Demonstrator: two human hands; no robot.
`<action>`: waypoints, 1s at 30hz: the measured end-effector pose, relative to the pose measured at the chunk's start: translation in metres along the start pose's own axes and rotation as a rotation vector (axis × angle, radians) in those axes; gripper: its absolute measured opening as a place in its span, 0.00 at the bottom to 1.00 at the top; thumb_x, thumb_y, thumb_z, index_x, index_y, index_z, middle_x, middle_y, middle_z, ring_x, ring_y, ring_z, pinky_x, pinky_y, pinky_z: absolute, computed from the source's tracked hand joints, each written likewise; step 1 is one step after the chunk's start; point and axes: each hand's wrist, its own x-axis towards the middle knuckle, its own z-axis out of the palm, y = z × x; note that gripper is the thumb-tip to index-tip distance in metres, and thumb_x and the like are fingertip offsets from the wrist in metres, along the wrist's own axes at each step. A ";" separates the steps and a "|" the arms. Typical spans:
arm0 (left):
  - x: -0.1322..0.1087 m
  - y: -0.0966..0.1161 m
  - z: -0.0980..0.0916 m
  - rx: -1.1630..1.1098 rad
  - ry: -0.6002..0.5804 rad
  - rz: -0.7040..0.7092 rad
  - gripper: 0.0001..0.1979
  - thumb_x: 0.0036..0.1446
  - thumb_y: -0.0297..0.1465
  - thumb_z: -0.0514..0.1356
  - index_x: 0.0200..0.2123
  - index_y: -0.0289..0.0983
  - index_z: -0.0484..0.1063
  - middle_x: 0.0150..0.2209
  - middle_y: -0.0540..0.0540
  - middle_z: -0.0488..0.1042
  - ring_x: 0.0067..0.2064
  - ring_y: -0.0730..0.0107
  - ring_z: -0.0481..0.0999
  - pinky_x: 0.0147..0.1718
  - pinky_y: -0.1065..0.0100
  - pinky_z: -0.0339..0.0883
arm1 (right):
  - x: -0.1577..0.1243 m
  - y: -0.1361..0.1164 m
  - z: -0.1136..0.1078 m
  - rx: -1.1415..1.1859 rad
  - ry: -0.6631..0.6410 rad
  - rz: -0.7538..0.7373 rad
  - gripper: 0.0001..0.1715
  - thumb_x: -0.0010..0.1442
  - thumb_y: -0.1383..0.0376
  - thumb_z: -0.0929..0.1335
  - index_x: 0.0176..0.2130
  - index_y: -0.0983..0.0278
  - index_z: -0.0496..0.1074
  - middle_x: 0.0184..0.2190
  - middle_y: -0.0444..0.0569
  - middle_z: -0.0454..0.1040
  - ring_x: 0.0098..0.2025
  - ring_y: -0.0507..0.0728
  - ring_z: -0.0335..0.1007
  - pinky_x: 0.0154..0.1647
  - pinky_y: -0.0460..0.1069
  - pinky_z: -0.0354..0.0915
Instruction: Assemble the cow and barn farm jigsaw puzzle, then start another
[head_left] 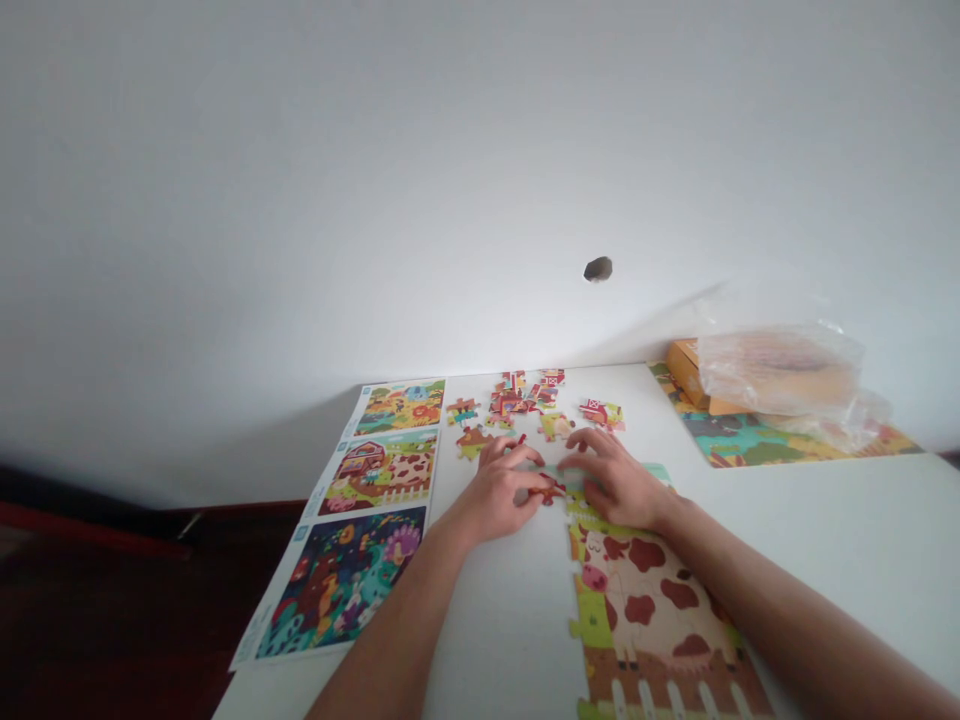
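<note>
- The white table carries our whole spread, set against a plain wall.
- The part-built cow puzzle runs lengthwise from the near edge away toward the wall, its fence strip nearest us and its unfinished top edge under our hands.
- A sheet of three sample pictures lies along the left edge of the table, long axis also running away from us.
- At the far right, a clear plastic bag rests on an orange box; what the bag holds we cannot make out.
- Loose pieces are scattered just beyond our fingers, near the wall.
- Our right hand lies flat, fingers spread, pressing the puzzle's top edge.
- Our left hand is curled, fingertips pinching a small red piece.
- That piece sits between both hands, touching the puzzle's upper left corner; its facing we cannot tell.
</note>
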 end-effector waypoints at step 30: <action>0.000 -0.005 0.001 0.006 0.052 0.035 0.13 0.55 0.29 0.65 0.44 0.47 0.81 0.45 0.47 0.76 0.51 0.59 0.66 0.57 0.56 0.59 | 0.002 -0.007 0.000 -0.069 -0.054 0.053 0.23 0.61 0.52 0.70 0.52 0.59 0.72 0.46 0.53 0.72 0.49 0.62 0.65 0.55 0.59 0.59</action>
